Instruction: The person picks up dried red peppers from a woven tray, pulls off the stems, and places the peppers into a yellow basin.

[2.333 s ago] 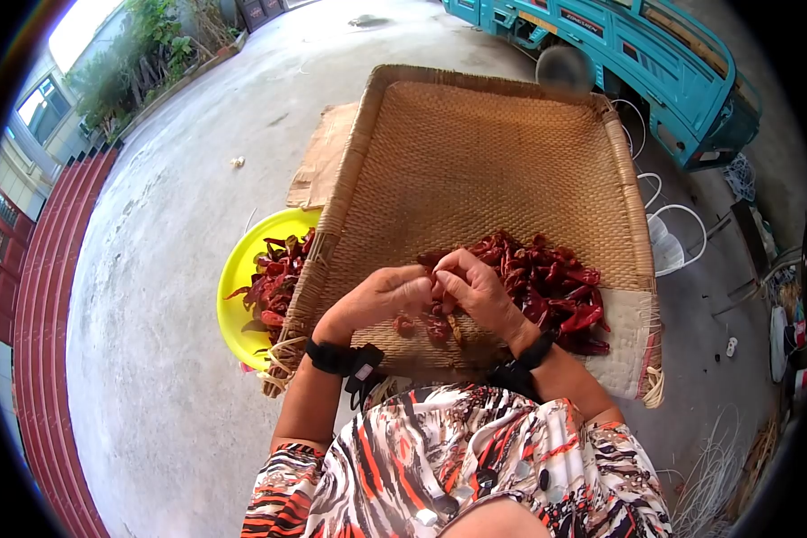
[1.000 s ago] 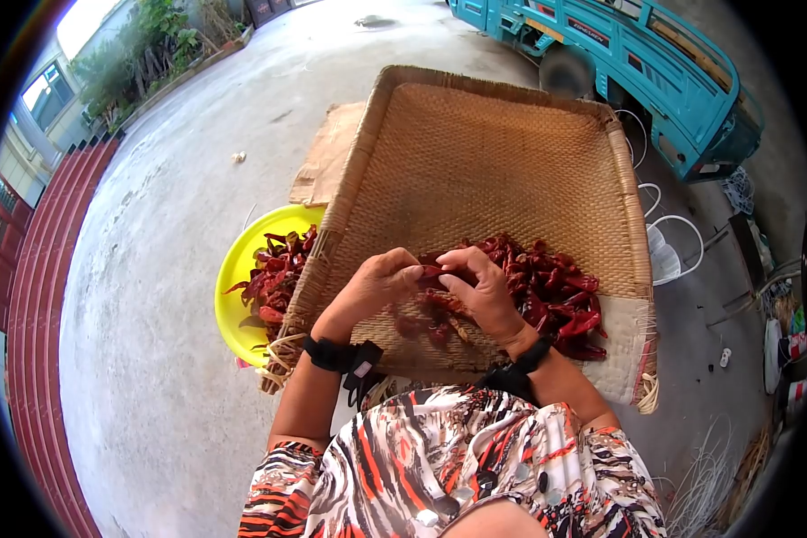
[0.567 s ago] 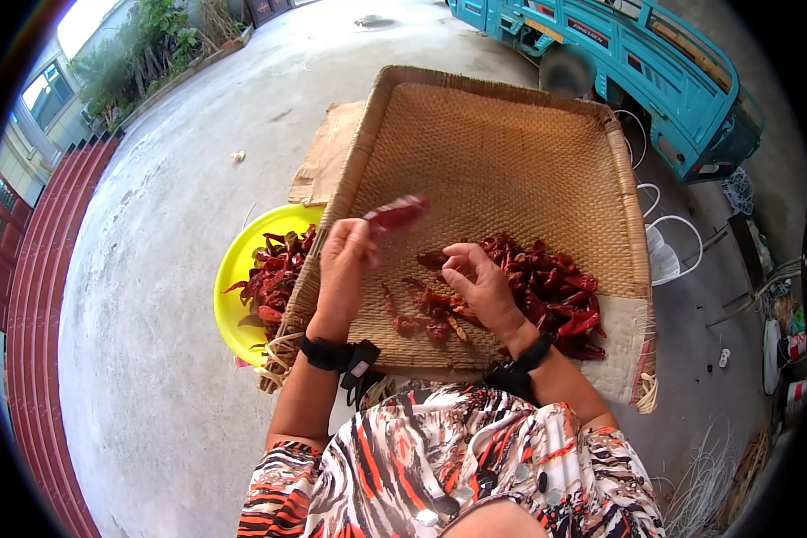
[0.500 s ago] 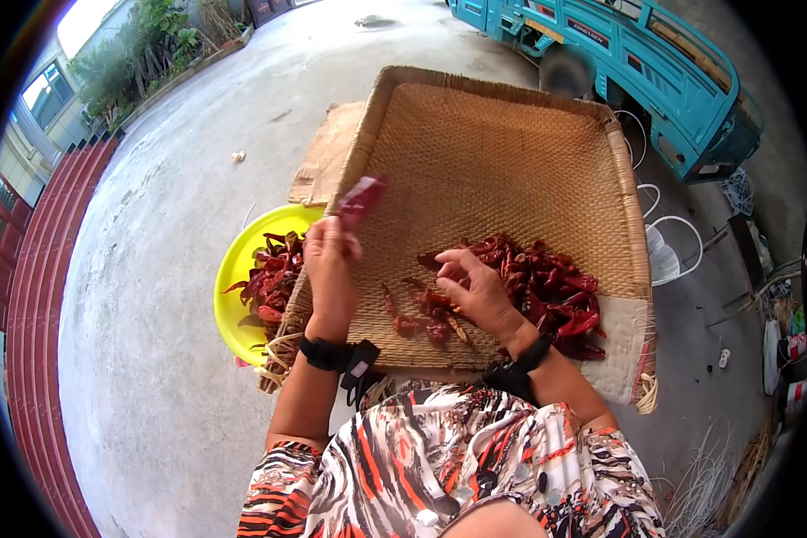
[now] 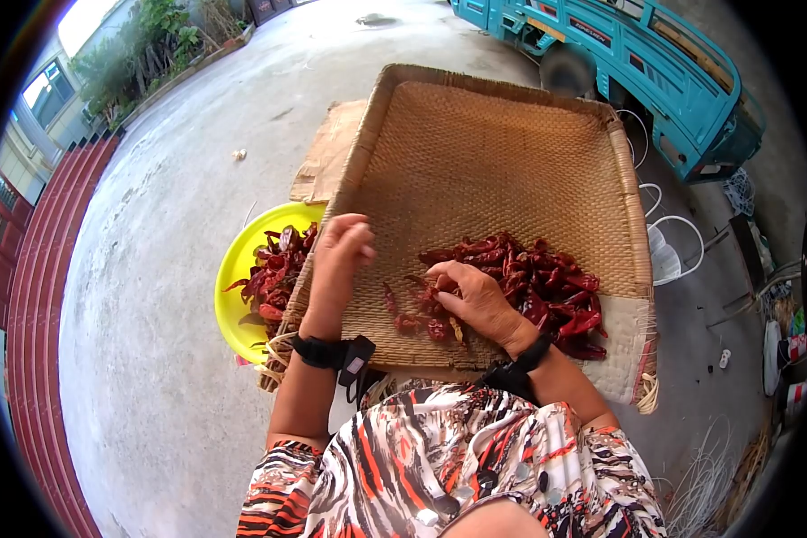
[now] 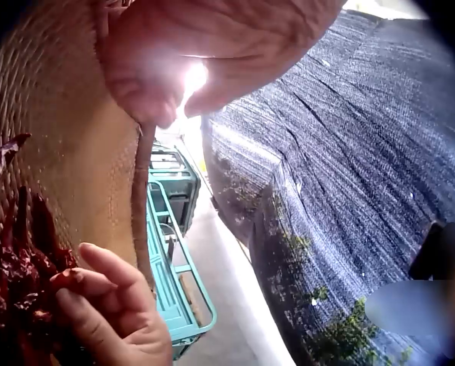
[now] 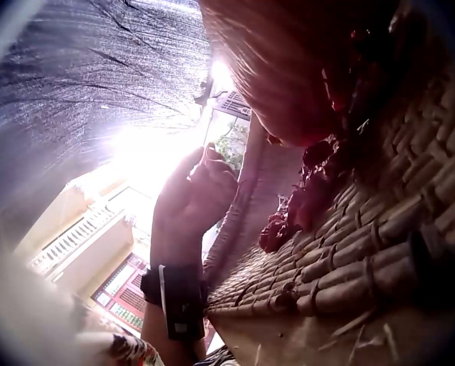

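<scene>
My left hand (image 5: 339,255) is raised over the left rim of the woven tray (image 5: 502,143), its fingers loosely bent and nothing between them. Beyond that rim, a yellow basin (image 5: 235,260) holds dried red chilies (image 5: 273,269). My right hand (image 5: 477,300) is low in the tray, beside a heap of dried red chilies (image 5: 547,278). In the left wrist view, the right hand's thumb and finger pinch a small reddish piece of chili (image 6: 65,279). Several small chili scraps (image 5: 421,325) lie left of the right hand.
A pale cloth patch (image 5: 626,332) covers the tray's near right corner. Flat cardboard (image 5: 330,152) lies left of the tray. A white bucket (image 5: 663,255) stands to its right, and a turquoise cargo tricycle (image 5: 619,63) is parked behind. Red steps (image 5: 49,296) run along the far left.
My left hand took a chili from between both hands, carried it left to the tray's rim and let it go. The right hand stayed by the heap, shifting slightly downward.
</scene>
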